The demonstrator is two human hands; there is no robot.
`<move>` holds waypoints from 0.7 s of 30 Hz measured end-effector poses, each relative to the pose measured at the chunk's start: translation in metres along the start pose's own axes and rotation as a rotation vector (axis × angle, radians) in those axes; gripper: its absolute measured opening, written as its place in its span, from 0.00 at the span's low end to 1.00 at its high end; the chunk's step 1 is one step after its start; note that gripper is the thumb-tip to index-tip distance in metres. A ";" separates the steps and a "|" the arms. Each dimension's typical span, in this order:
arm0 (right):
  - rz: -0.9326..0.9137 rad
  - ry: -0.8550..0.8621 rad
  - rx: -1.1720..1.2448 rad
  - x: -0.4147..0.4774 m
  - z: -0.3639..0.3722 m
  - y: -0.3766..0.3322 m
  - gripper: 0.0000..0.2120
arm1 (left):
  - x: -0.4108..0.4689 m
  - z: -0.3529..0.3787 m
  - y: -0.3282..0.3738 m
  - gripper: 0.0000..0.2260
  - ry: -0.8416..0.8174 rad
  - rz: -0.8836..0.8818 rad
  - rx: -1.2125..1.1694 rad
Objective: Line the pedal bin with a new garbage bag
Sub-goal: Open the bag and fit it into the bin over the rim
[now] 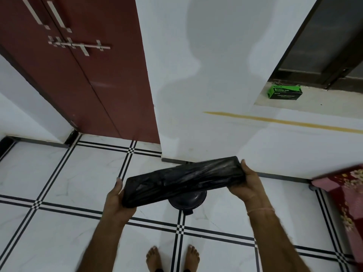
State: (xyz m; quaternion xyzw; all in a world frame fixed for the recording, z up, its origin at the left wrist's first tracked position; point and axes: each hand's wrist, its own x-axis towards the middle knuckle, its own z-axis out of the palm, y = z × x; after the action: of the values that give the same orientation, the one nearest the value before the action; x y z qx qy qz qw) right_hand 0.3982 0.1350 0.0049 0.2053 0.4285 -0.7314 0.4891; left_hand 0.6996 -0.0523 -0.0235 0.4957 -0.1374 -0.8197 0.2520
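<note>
hands (115, 201) (248, 183) apart, gripping seemingly folded bag (182, 180) ends

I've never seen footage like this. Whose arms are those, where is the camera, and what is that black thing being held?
There is no machine here. A person wears one camera on the head, looking down, so you see their own arms and bare feet. The left hand and the right hand each grip one end of a folded black garbage bag. Beneath it, on the tiled floor, stands the black pedal bin, mostly hidden by the bag. A green box sits on a ledge at upper right, and a red door is at left.
</note>
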 end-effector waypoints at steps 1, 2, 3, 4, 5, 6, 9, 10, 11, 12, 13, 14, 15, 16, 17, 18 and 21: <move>-0.033 0.007 0.038 0.003 -0.005 -0.003 0.15 | 0.003 -0.007 0.001 0.23 -0.008 0.049 -0.008; -0.034 -0.010 0.051 0.004 -0.007 -0.003 0.16 | 0.005 -0.012 0.001 0.22 -0.021 0.074 0.004; -0.041 -0.021 0.042 0.005 -0.009 -0.002 0.16 | 0.006 -0.015 -0.001 0.20 -0.036 0.082 0.019; -0.041 -0.037 0.021 0.005 -0.008 0.001 0.16 | 0.008 -0.018 -0.004 0.17 -0.053 0.070 0.028; -0.032 -0.013 -0.022 0.008 -0.008 0.007 0.15 | 0.009 -0.019 -0.007 0.14 -0.060 0.050 0.053; -0.035 0.022 -0.108 0.009 -0.003 0.013 0.16 | 0.011 -0.016 -0.011 0.11 -0.074 0.029 0.080; -0.116 -0.002 -0.427 0.007 0.028 0.028 0.09 | 0.022 0.006 -0.010 0.12 -0.007 0.055 0.198; -0.184 -0.061 -0.436 0.008 0.042 0.028 0.12 | 0.022 0.023 -0.005 0.13 -0.035 0.113 0.190; -0.281 -0.140 -0.420 0.006 0.058 0.024 0.15 | 0.019 0.044 0.001 0.13 -0.087 0.185 0.200; -0.438 -0.234 -0.430 -0.003 0.076 0.020 0.14 | 0.014 0.066 0.006 0.13 -0.143 0.288 0.232; -0.640 -0.278 -0.504 -0.013 0.089 0.015 0.13 | 0.006 0.085 0.009 0.14 -0.150 0.449 0.332; -0.858 -0.313 -0.606 -0.022 0.095 0.015 0.15 | -0.003 0.096 0.010 0.14 -0.147 0.647 0.436; -1.052 -0.342 -0.756 -0.017 0.092 0.021 0.17 | -0.006 0.099 0.004 0.15 -0.137 0.831 0.585; -1.069 -0.349 -0.957 -0.006 0.076 0.033 0.21 | -0.001 0.092 -0.009 0.15 -0.100 0.926 0.736; -0.900 -0.275 -1.181 0.005 0.058 0.047 0.29 | 0.015 0.077 -0.022 0.15 -0.059 0.845 0.826; -0.643 -0.158 -1.326 0.015 0.025 0.067 0.39 | 0.026 0.054 -0.042 0.14 -0.030 0.705 0.887; -0.294 -0.027 -1.280 0.058 -0.043 0.082 0.40 | 0.058 0.003 -0.058 0.15 0.104 0.259 0.689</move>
State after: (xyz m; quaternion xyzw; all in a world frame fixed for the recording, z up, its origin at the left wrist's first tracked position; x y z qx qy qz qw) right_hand 0.4407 0.1272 -0.0951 -0.1962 0.7964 -0.3936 0.4151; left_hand 0.6585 -0.0359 -0.0930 0.5710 -0.4540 -0.6602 0.1788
